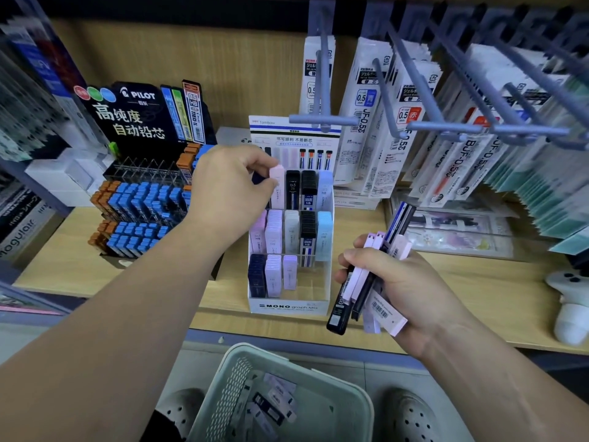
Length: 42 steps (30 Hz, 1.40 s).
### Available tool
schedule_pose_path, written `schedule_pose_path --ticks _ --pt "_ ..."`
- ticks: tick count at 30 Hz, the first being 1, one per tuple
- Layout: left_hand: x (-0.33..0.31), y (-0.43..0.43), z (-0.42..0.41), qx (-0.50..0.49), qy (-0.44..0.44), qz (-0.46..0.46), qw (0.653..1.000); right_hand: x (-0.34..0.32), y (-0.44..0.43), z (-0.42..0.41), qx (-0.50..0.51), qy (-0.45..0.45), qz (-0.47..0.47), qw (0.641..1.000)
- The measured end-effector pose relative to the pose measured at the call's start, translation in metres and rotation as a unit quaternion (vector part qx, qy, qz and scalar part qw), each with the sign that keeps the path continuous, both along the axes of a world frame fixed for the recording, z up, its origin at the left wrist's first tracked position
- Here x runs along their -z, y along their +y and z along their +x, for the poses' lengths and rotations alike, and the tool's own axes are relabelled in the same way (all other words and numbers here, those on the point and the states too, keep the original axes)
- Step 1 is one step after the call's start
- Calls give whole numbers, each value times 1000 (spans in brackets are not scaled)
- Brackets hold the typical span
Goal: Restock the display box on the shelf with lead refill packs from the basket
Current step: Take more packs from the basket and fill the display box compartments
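Two hands: left hand [229, 183] pinching one pink pack [276, 177], right hand [404, 291] gripping several lead packs [360, 282], exact count unclear. One display box [287, 306], three tiers: five columns far, five middle, three near. One basket [338, 413]. Two shoes [411, 416].

Matt wood-grain shelf [446, 282], perforated plastic basket [344, 406], glossy packs [360, 282].

White display box [288, 306]; pink pack [276, 175]; pale green basket [322, 374]; blue-orange refills [140, 202].
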<state>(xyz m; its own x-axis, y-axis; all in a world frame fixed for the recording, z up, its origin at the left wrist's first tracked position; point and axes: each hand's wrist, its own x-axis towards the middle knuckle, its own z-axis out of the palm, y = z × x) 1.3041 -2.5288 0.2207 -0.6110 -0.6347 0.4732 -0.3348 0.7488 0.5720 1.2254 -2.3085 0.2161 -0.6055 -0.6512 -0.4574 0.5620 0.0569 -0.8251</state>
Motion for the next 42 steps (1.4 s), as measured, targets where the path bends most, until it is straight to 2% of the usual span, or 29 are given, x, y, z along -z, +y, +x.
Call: schedule_pose_path --ticks 3,8,12,13,15,16,18,20,23,29,35,42 --pt "3 -2 -1 -1 -20 -59 998 1 -1 0 -5 -1 -5 1000" --pt "7 -2 -1 -6 -60 -102 993 2 -2 -1 -8 -5 -18 1000" --pt "-1 11 2 6 -29 -90 995 0 -3 -2 7 -15 -48 999" --pt "-5 18 4 22 -16 -59 998 -1 -3 -2 18 -20 -56 998" --pt "-12 39 10 68 -27 85 994 -1 -4 -3 43 -27 -72 996" --pt "-15 50 13 94 -57 171 979 -1 -5 -4 54 -27 -78 995" --pt "-13 69 22 149 -124 319 928 0 -6 -6 72 -28 -91 993" --pt "-9 85 29 191 -148 407 881 2 -7 -7 78 -23 -101 992" --pt "0 98 33 214 -134 418 873 3 -7 -5 70 -12 -97 993" --pt "6 106 38 148 -110 437 880 10 -10 0 73 -58 -79 992" --pt "2 105 41 114 -67 518 845 9 -9 1 85 -89 -64 990" --pt "-3 103 43 122 -30 580 805 13 -8 -10 77 -108 -16 991"
